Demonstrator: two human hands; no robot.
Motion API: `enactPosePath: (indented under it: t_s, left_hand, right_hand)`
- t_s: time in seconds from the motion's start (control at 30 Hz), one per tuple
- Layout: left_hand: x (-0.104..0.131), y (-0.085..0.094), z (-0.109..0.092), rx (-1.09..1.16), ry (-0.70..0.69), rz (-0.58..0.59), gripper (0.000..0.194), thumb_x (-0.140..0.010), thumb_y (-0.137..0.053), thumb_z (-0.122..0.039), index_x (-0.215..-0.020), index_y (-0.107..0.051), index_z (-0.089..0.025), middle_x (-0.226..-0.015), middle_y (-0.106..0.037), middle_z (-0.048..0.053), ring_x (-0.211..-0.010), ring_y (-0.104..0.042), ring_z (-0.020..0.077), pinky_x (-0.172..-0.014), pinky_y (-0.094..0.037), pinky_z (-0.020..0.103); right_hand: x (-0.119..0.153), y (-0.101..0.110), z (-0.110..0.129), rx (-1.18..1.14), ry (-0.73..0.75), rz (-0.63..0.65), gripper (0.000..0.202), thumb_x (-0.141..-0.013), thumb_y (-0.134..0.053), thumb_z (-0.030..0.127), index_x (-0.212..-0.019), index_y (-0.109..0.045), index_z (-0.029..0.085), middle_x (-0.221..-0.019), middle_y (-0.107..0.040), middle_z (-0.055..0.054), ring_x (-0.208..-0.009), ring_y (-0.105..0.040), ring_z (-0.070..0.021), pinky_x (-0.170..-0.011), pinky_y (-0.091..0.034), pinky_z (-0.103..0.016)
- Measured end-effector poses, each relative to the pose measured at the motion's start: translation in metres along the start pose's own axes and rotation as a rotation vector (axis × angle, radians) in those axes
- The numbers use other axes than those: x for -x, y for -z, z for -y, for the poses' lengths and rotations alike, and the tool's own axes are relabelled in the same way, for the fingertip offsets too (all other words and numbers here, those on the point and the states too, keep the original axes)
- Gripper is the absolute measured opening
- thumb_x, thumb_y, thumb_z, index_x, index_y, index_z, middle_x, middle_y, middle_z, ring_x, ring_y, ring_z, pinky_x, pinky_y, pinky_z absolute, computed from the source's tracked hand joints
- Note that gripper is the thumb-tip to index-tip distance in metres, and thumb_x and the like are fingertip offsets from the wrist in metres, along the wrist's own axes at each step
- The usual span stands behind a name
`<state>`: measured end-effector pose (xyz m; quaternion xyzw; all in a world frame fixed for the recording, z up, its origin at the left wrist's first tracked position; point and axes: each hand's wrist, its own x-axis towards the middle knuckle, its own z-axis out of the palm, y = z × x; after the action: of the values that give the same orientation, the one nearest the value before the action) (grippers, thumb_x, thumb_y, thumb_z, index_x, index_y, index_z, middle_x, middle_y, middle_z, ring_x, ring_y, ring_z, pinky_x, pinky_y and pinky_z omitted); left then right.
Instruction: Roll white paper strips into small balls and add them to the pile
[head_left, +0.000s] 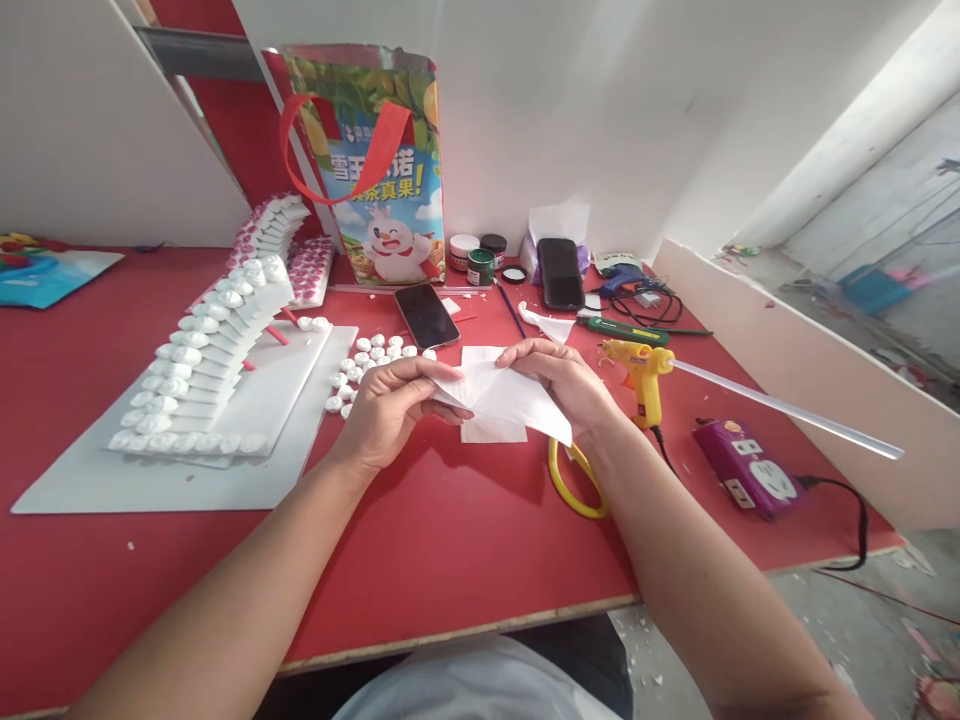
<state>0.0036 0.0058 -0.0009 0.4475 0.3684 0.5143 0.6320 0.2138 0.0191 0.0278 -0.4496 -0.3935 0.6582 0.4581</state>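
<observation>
My left hand (386,405) and my right hand (566,385) both hold a sheet of white tissue paper (502,400) just above the red table (450,540). The left pinches its left edge and the right grips its upper right part. Part of the sheet is folded or creased between them. Yellow scissors (574,490) lie on the table under my right wrist, partly hidden. Several small white round pieces (367,360) lie scattered just beyond my left hand.
A white foam board (262,420) with a stepped white model (202,370) lies at the left. A yellow glue gun (645,380), purple power strip (746,470), two phones (427,315) (561,272), paint jars (480,262) and a printed bag (375,170) stand around.
</observation>
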Motion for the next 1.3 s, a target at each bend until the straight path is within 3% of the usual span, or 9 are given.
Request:
enactPosePath:
  t_s: [0.13,0.33,0.53,0.67,0.77,0.87,1.07,1.2,1.3]
  left_hand:
    - [0.003,-0.001,-0.001,-0.025,0.010,0.042,0.010,-0.076,-0.074,-0.025,-0.079,-0.081,-0.018,-0.067,-0.075,0.006,-0.058,-0.074,0.0223,-0.062,-0.063,0.037]
    - [0.002,0.001,-0.001,-0.054,0.035,0.094,0.015,-0.076,-0.076,-0.029,-0.084,-0.081,-0.017,-0.074,-0.077,0.005,-0.058,-0.074,0.0209,-0.063,-0.063,0.035]
    - [-0.002,0.002,0.000,-0.084,0.118,0.098,0.037,-0.076,-0.085,-0.033,-0.107,-0.077,-0.016,-0.073,-0.076,0.003,-0.052,-0.069,0.0158,-0.057,-0.058,0.028]
    - [-0.005,0.005,0.002,-0.077,0.175,0.117,0.040,-0.075,-0.085,-0.042,-0.100,-0.077,-0.012,-0.065,-0.075,0.006,-0.050,-0.069,0.0186,-0.054,-0.057,0.029]
    - [-0.004,0.005,0.003,-0.075,0.205,0.134,0.038,-0.076,-0.085,-0.047,-0.086,-0.075,-0.012,-0.065,-0.075,0.008,-0.049,-0.069,0.0192,-0.051,-0.056,0.028]
    - [-0.003,0.003,0.001,-0.071,0.245,0.183,0.040,-0.075,-0.086,-0.049,-0.084,-0.073,-0.012,-0.064,-0.074,0.008,-0.048,-0.068,0.0188,-0.048,-0.055,0.027]
    - [-0.003,0.005,-0.001,-0.056,0.261,0.238,0.038,-0.077,-0.085,-0.049,-0.075,-0.071,-0.013,-0.063,-0.074,0.009,-0.047,-0.069,0.0181,-0.047,-0.056,0.025]
    - [-0.002,0.006,-0.002,-0.086,0.259,0.239,0.035,-0.080,-0.082,-0.046,-0.076,-0.073,-0.012,-0.064,-0.075,0.009,-0.046,-0.069,0.0186,-0.047,-0.056,0.026]
    - [0.000,0.006,-0.002,-0.085,0.278,0.275,0.034,-0.081,-0.080,-0.045,-0.073,-0.073,-0.013,-0.057,-0.072,0.008,-0.040,-0.065,0.0175,-0.042,-0.053,0.025]
  right_hand:
    - [0.003,-0.004,0.000,0.110,0.078,-0.066,0.006,-0.062,-0.068,0.023,-0.061,-0.071,0.018,-0.053,-0.059,0.003,-0.046,-0.046,-0.0094,-0.045,-0.032,-0.024]
    - [0.001,-0.002,-0.002,0.153,0.076,-0.036,0.007,-0.059,-0.065,0.025,-0.060,-0.068,0.019,-0.053,-0.057,0.002,-0.046,-0.045,-0.0104,-0.045,-0.030,-0.025]
    - [-0.001,-0.002,-0.004,0.111,0.068,-0.010,0.011,-0.059,-0.067,0.026,-0.068,-0.065,0.020,-0.054,-0.057,0.003,-0.046,-0.048,-0.0105,-0.045,-0.033,-0.023]
    - [0.000,0.002,-0.001,0.212,0.099,0.022,0.019,-0.065,-0.065,0.026,-0.083,-0.068,0.020,-0.056,-0.059,0.005,-0.047,-0.049,-0.0105,-0.045,-0.034,-0.022]
    - [0.001,0.006,0.000,0.346,0.117,0.132,0.033,-0.066,-0.068,0.021,-0.099,-0.072,0.018,-0.063,-0.065,0.005,-0.052,-0.053,-0.0109,-0.049,-0.038,-0.022]
    - [-0.001,0.009,-0.004,0.407,0.158,0.178,0.029,-0.069,-0.068,0.020,-0.097,-0.076,0.016,-0.070,-0.070,0.002,-0.059,-0.058,-0.0115,-0.056,-0.044,-0.023]
    - [-0.003,0.014,-0.008,0.422,0.196,0.178,0.023,-0.076,-0.070,0.029,-0.089,-0.083,0.016,-0.084,-0.078,-0.004,-0.071,-0.066,-0.0160,-0.065,-0.050,-0.027]
    - [-0.004,0.017,-0.006,0.385,0.149,0.221,0.030,-0.073,-0.072,0.027,-0.099,-0.080,0.016,-0.088,-0.079,-0.006,-0.070,-0.068,-0.0176,-0.062,-0.050,-0.028]
    - [-0.016,0.017,-0.006,0.337,0.220,0.137,0.041,-0.073,-0.060,0.018,-0.113,-0.069,0.018,-0.115,-0.077,-0.009,-0.092,-0.073,-0.0217,-0.074,-0.054,-0.031]
